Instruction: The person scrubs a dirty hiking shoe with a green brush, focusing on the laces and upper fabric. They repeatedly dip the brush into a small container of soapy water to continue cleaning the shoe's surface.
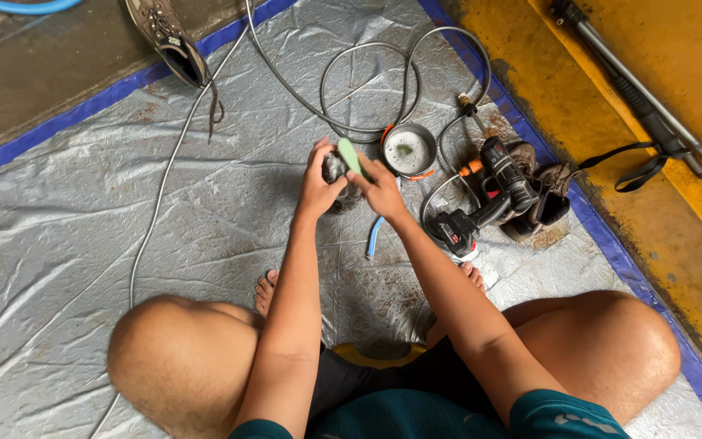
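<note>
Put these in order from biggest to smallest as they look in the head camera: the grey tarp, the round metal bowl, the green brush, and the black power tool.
1. Grey tarp, by far the largest.
2. Black power tool.
3. Round metal bowl.
4. Green brush, though the right hand hides part of it, so its full size is unsure.

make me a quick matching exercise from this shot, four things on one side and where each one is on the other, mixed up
Things:
1. green brush
2. round metal bowl
3. cordless spray gun
4. lone shoe

Places:
A. top left, at the tarp's blue edge
B. in the right hand, over the dark item the left hand grips
C. right of the hands, lying against a pair of muddy shoes
D. just beyond the hands, inside the hose loop

Pairs: 1-B, 2-D, 3-C, 4-A
</note>
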